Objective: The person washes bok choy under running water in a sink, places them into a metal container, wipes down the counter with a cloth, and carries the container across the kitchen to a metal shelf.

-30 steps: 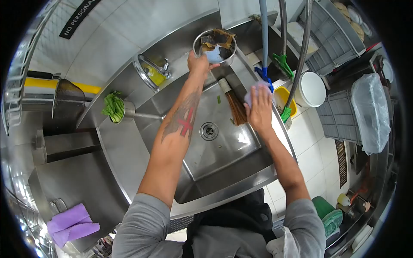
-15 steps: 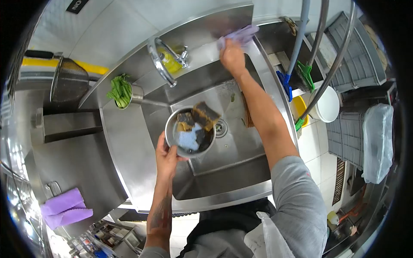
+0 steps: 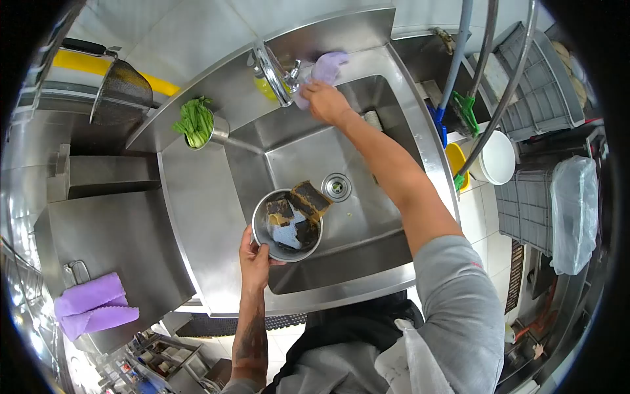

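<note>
My left hand (image 3: 254, 259) grips the rim of a round metal bowl (image 3: 257, 226) over the left part of the sink (image 3: 295, 157). Inside the bowl sit worn, dark-and-tan sponges (image 3: 310, 200) and a light blue cloth-like piece (image 3: 287, 234). Up at the sink's back ledge, my right hand (image 3: 325, 102) is closed on a bunched purple cloth (image 3: 328, 67), close to the faucet (image 3: 272, 72). Part of the cloth is hidden behind that hand. A yellow bottle (image 3: 264, 88) stands partly hidden behind the faucet.
On the left ledge a metal pot (image 3: 220, 128) holds leafy greens (image 3: 194, 122). A folded purple cloth (image 3: 98, 305) lies on the left counter. Handled tools, a white bucket (image 3: 495, 157) and grey crates (image 3: 531, 85) stand to the right. A strainer (image 3: 121, 92) hangs at the back left.
My right hand has moved left along the back ledge with the purple cloth, toward the faucet. The bowl in my left hand sits slightly lower in view.
</note>
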`<state>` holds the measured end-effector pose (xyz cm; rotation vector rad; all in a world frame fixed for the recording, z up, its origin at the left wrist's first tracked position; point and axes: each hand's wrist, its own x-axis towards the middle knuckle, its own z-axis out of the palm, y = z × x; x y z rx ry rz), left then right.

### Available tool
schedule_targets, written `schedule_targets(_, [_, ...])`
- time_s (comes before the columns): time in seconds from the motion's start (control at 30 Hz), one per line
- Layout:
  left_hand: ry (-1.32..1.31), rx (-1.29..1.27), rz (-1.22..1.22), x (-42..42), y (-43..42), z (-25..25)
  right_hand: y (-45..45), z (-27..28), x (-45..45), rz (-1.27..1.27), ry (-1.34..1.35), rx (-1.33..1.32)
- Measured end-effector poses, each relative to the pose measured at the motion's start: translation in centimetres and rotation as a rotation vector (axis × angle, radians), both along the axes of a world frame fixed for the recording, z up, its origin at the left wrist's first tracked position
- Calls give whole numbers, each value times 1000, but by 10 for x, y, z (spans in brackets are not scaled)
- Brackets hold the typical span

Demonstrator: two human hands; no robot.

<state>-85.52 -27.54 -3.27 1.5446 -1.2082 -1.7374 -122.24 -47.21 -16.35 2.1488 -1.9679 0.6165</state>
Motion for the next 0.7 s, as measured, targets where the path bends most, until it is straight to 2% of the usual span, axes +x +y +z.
schedule_targets(0.07, [-7,-15,-19,2,-1,-1,16,19,-13,111,-421,331])
schedule_targets(0.1, [6,-11,-18,5,0,-1,20,29,-23,104,-417,325])
schedule_targets(0.17, [18,-6,-28,10,4,3,25,48,-47,-467,-890,161])
schedule_targets(0.23, [-33,-10,-18,11,6,11,22,75,-73,-740,-1100,-181])
schedule_targets(0.3, [-48,-5,-15,13,9,15,4,97,-95,-742,-1403,-565])
schedule_targets(0.37, [-62,-35,12,15,12,11,-39,99,-95,-721,-1570,-517])
schedule_targets(0.4, [-65,-35,23,16,13,8,-63,105,-76,-712,-1483,-251])
schedule_targets(0.43, [-73,-34,20,14,12,9,-90,107,-33,-877,-1388,-219])
schedule_targets(0.47, [-80,-21,32,10,10,10,-96,115,5,-819,-1416,-143])
schedule_targets(0.5, [-87,-7,39,5,8,10,-117,92,33,-763,-1431,-126])
schedule_targets(0.53, [-91,-8,21,4,5,8,-114,78,28,-776,-1433,-132])
schedule_targets(0.57, [-92,-8,11,-1,1,8,-110,68,24,-678,-1399,-146])
schedule_targets(0.63, [-90,5,4,-7,-6,9,-101,64,-9,-675,-1317,-329])
schedule_targets(0.67, [-90,6,-2,-10,-9,8,-91,64,-54,-768,-1262,-501])
schedule_targets(0.7, [-66,-5,2,-12,-11,7,-91,49,-117,-983,-494,52])
